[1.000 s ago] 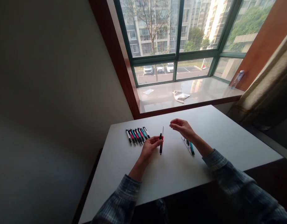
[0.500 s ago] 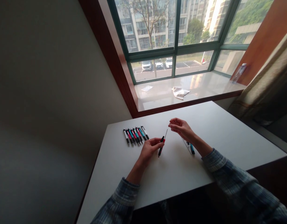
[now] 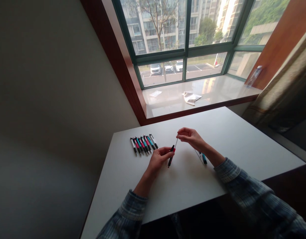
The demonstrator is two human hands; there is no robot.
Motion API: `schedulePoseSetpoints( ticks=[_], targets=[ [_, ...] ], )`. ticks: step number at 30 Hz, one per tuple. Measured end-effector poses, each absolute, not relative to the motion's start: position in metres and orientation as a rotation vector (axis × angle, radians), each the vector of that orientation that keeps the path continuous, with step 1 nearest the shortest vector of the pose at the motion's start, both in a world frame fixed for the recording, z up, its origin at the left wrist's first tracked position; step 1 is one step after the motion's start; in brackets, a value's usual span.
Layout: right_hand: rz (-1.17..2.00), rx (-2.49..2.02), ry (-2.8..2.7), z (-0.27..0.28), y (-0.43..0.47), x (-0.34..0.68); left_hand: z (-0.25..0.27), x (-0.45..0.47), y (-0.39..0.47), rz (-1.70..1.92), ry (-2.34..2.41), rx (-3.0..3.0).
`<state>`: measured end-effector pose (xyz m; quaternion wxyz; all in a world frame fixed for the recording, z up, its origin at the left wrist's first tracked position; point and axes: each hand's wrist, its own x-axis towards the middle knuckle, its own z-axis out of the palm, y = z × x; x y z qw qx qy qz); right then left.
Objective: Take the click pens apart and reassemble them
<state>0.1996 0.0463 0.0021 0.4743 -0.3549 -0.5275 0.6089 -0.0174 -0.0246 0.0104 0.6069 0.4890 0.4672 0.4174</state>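
My left hand (image 3: 157, 160) is closed around the parts of a red and black pen (image 3: 170, 160), held tilted over the table. A thin pen refill (image 3: 176, 141) sticks up out of the pen's upper end. The thumb and fingertips of my right hand (image 3: 191, 137) meet at the top of that refill in a pinch. Below the right wrist lie more pen parts (image 3: 204, 158), teal and black with something pale, partly covered by the hand. Left of my hands, several pens (image 3: 143, 145) in white, red and teal lie side by side in a row.
The white table (image 3: 192, 186) reaches to the windowsill (image 3: 167, 108), where a crumpled cloth (image 3: 191, 98), a flat paper-like piece (image 3: 155, 94) and a clear bottle (image 3: 254, 77) are. A wall stands at the left, a curtain (image 3: 279, 76) at the right.
My right hand has moved slightly left and down, and its fingers have closed on the refill's upper end. The left hand still holds the pen in nearly the same place.
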Motion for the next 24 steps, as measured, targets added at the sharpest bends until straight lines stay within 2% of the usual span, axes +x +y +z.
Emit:
schedulePoseSetpoints(
  ticks=[8, 12, 16, 19, 24],
  targets=[
    [1.559, -0.738, -1.501, 0.008, 0.039, 0.197, 0.014, -0.017, -0.026, 0.958, 1.068, 1.140],
    [1.524, -0.741, -1.777, 0.013, 0.033, 0.194, 0.014, -0.018, -0.025, 0.935, 1.058, 1.180],
    [1.461, -0.738, -1.828, 0.011, 0.030, 0.189, 0.013, -0.018, -0.026, 0.935, 1.044, 1.189],
    [1.521, -0.690, -1.650, 0.012, 0.031, 0.189, 0.013, -0.017, -0.026, 0.944, 1.039, 1.173],
    [1.659, -0.564, -1.043, 0.016, 0.040, 0.206, 0.010, -0.019, -0.024, 1.083, 1.078, 1.181]
  ],
)
